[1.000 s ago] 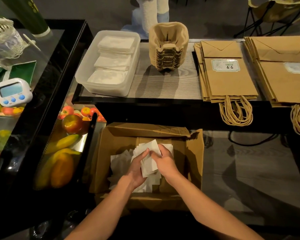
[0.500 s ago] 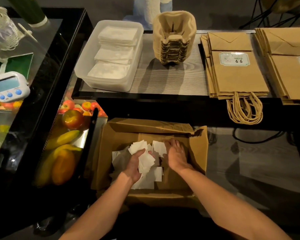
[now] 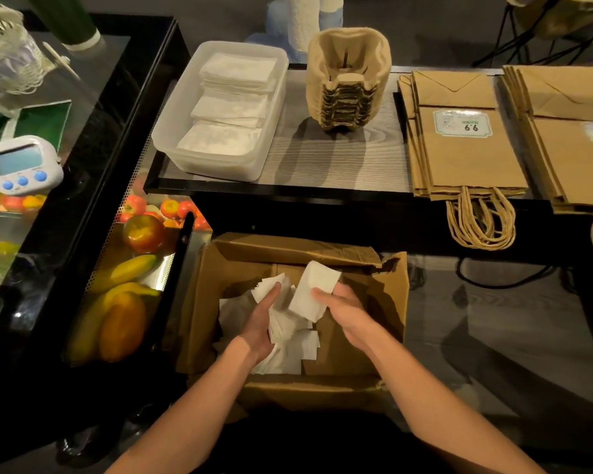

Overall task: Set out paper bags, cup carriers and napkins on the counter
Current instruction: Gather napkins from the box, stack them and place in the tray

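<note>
Down in the torn cardboard box (image 3: pixel 202 302), the right hand (image 3: pixel 343 313), flat on the bottom 0.5 s ago, now pinches 1 soft white square napkin (image 3: pixel 314 292) beside the fanned napkin stack (image 3: pixel 283 325) gripped in the left hand (image 3: pixel 259 325). Moulded pulp cup carriers (image 3: pixel 348 80) and flat kraft paper bags (image 3: pixel 466 155) sit on the worktop (image 3: pixel 339 159).

You are standing behind the counter (image 3: pixel 339 159) of a small takeaway shop or café. On it sit a stack of moulded cup carriers (image 3: pixel 348 80), flat paper bags (image 3: pixel 469 159) with a price sticker (image 3: pixel 463 123), and a plastic tub (image 3: pixel 216 167) of napkins (image 3: pixel 233 104). To your left, a glass display case (image 3: pixel 110 138) holds fruit (image 3: pixel 122 323), with a kitchen timer (image 3: pixel 21 164) on top. An open cardboard box (image 3: pixel 288 248) sits below the counter.
</note>
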